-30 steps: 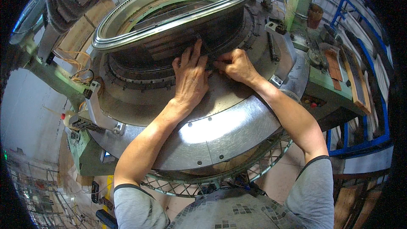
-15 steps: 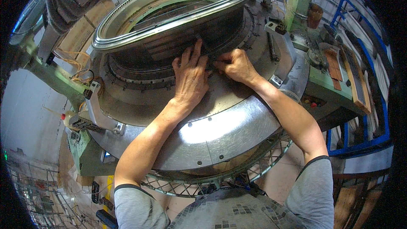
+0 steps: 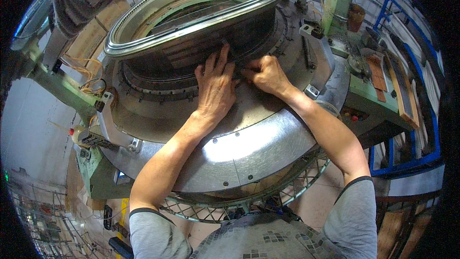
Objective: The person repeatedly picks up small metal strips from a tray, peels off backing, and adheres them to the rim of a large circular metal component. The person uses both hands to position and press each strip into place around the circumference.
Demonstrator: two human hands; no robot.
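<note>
I have the left hand (image 3: pixel 215 88) at the metal cylinder's (image 3: pixel 184 53) near side, its grip loosely released; the right hand (image 3: pixel 270 76) curls by the cylinder's base, contents untellable. The notched ring (image 3: pixel 165 87) encircles that base.

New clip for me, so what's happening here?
A person is working with two bare hands at a large round metal machine. The left hand has its index finger stretched out at the dark cylinder wall under the bright raised rim. The right hand is close beside it, fingers curled at the cylinder's base; whether they grip something small is unclear. Both forearms reach over the polished outer plate.
</note>
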